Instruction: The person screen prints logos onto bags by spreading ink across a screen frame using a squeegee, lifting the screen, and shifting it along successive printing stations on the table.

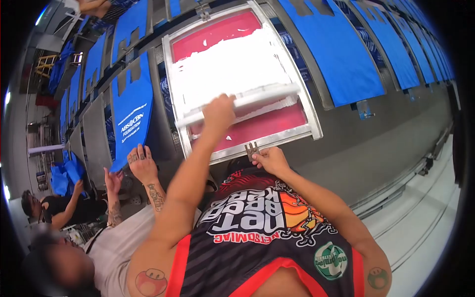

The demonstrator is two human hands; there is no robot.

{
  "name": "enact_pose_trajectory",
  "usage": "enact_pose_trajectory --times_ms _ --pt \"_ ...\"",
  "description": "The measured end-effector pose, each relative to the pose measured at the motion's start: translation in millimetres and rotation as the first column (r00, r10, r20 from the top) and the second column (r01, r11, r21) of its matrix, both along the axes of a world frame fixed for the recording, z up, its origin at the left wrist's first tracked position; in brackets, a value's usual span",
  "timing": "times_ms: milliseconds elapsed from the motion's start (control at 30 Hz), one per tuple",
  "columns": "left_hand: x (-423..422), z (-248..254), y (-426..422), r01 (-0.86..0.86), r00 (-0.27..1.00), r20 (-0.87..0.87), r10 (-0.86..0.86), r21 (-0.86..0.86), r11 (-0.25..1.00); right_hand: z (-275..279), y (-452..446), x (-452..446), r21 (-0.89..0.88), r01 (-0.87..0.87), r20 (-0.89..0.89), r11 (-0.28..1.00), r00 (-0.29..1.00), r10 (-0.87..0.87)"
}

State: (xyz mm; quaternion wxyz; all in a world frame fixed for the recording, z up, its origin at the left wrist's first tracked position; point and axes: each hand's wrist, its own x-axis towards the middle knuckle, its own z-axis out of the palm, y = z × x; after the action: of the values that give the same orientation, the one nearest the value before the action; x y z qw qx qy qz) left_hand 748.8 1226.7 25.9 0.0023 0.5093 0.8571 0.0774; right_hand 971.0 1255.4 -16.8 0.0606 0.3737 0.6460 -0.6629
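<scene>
My left hand (219, 113) is closed around a long pale squeegee (267, 95), which lies across a screen printing frame (308, 106). White ink (222, 69) covers most of the red mesh (269, 123), with bare red showing at the far and near ends. At the near edge of the frame, my right hand (272, 161) pinches a small metal bracket with prongs (252, 150). The underside of the frame is hidden.
Blue bags (336, 54) lie on boards in rows on both sides. At the left, a co-worker's tattooed hands (143, 163) hold a printed blue bag (132, 111). Another person (69, 205) handles blue fabric farther left.
</scene>
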Motion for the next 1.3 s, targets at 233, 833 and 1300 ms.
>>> enact_pose_trajectory --times_ms 233,833,1300 --pt "31 19 -34 0.064 0.997 0.033 -0.067 0.065 0.996 6 16 3 0.047 -0.115 -0.023 0.992 0.993 0.116" --pt "-61 -18 -157 -0.783 0.264 0.96 -0.088 0.267 0.563 12 187 39 0.31 0.492 0.037 0.814 0.849 -0.527" --pt "137 8 202 -0.757 0.286 0.957 -0.038 0.25 0.603 24 486 255 0.336 0.521 -0.013 0.784 0.835 -0.55"
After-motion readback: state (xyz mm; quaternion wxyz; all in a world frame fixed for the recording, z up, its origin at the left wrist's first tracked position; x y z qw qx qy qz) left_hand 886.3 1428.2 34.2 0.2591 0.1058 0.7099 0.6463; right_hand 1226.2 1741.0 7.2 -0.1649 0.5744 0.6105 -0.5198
